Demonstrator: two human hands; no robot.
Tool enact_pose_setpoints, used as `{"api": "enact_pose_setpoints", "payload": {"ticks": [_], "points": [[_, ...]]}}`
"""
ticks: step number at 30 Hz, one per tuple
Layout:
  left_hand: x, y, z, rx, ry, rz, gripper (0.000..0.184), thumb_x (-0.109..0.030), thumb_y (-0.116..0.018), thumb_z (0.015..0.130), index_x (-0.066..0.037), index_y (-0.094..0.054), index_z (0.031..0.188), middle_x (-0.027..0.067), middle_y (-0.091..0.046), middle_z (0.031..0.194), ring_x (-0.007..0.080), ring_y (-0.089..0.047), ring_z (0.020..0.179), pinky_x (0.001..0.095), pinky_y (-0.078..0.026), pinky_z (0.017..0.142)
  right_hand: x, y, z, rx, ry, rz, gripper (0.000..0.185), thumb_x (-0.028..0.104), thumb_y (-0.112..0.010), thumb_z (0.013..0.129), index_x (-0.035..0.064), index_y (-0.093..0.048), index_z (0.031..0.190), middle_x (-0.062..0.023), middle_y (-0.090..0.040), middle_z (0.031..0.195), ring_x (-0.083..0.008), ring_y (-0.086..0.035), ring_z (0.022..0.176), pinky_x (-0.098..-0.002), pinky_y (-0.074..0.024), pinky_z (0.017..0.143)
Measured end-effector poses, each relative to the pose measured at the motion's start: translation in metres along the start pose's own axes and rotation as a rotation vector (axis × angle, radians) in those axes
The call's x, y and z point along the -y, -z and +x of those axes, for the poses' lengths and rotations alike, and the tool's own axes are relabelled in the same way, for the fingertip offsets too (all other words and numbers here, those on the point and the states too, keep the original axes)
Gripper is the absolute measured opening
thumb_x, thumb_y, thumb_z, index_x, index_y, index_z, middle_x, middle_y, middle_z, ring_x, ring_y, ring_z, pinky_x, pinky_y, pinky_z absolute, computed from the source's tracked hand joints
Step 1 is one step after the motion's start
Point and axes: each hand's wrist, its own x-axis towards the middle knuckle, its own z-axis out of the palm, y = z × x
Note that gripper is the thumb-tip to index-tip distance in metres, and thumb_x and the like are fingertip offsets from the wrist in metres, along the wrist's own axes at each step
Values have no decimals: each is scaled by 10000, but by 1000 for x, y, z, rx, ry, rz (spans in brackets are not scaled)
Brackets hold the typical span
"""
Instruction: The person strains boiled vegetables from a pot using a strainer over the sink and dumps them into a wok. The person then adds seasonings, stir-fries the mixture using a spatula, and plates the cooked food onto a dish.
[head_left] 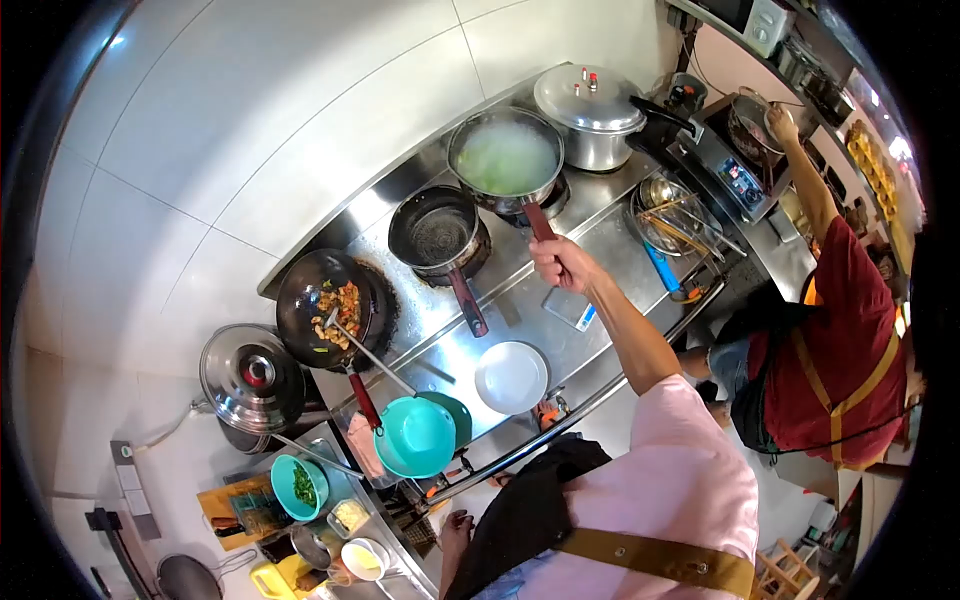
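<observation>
My right hand (pixel 563 263) is closed around the brown handle (pixel 538 220) of a steaming pot (pixel 507 160) on the stove. Pale green contents show through the steam. My left hand (pixel 457 528) hangs low near the counter's front edge, its fingers loosely apart and apparently empty. Beside the pot sits an empty dark saucepan (pixel 436 232). A wok (pixel 298 305) holds cooked food, with a ladle (pixel 372 352) resting in it. A white bowl (pixel 512 378) and a turquoise bowl (pixel 415 437) stand nearer me.
A pressure cooker (pixel 590 115) stands behind the pot, near a basket of utensils (pixel 680 220). A large lidded pan (pixel 252 378) and a bowl of greens (pixel 300 487) are at left. A metal rail (pixel 600 385) edges the stove. At right, a co-worker (pixel 835 340) reaches toward another pan.
</observation>
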Motion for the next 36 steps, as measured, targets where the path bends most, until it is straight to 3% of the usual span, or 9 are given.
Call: {"api": "enact_pose_setpoints", "payload": {"ticks": [6,14,17,21,25,27,28,32,36], "points": [[12,11,-14,-20,-74,-44,288,-172,-629,957,9,-614,1180,139,-709,986,199,-701,844,323,-544,791,-14,-87,-52,28,-8,-246,231,123,-665,895,122,-448,972,62,-422,637,-48,-362,434,-244,-281,367],[58,90,-86,-572,-182,-292,176,-137,-587,982,-15,-629,1101,81,-696,912,157,-635,808,310,-513,771,-89,-218,-129,0,-178,-360,156,117,-598,946,187,-460,966,106,-334,582,-7,-278,390,-191,-170,313],[128,164,-136,-939,-77,-200,307,-255,-604,953,17,-601,1094,215,-668,867,297,-648,790,405,-508,755,-140,-242,-145,156,-228,-250,139,115,-576,958,112,-513,1082,82,-367,597,-13,-300,396,-192,-203,314],[194,270,-208,-1400,-221,-378,330,-270,-531,1030,34,-610,1133,125,-691,955,195,-639,886,343,-499,859,-202,-304,-163,289,-326,-236,103,130,-570,976,101,-508,1053,73,-380,597,-13,-330,386,-194,-246,299],[269,388,-254,-1783,-384,-389,291,-260,-560,1015,27,-606,1044,107,-647,851,181,-601,792,325,-489,770,-262,-378,-214,260,-408,-334,86,128,-573,974,88,-510,1016,68,-388,600,-10,-329,380,-199,-233,285],[292,443,-285,-1884,-473,-340,264,-248,-578,1001,12,-614,1024,83,-611,809,169,-552,742,326,-474,718,-287,-385,-225,376,-536,-222,83,114,-488,1003,50,-508,1054,27,-447,642,-53,-427,412,-222,-293,296],[291,468,-305,-1925,-329,-357,245,-230,-576,994,9,-620,1029,90,-633,828,181,-580,758,332,-479,724,-300,-394,-238,360,-577,-185,95,116,-487,1002,41,-510,1055,22,-447,643,-55,-427,413,-228,-300,301],[327,589,-322,-2327,-333,-289,420,-217,-682,882,26,-565,1204,176,-683,1029,313,-652,931,404,-501,850,-341,-425,-287,368,-676,-209,96,113,-482,990,44,-520,1045,33,-448,638,-53,-431,419,-235,-356,324],[299,630,-359,-2109,-21,-308,397,-315,-665,901,-10,-571,1139,204,-689,930,404,-654,864,473,-497,803,-364,-445,-316,319,-796,-250,41,89,-536,955,66,-508,975,28,-426,633,-68,-399,413,-271,-366,339]]}}
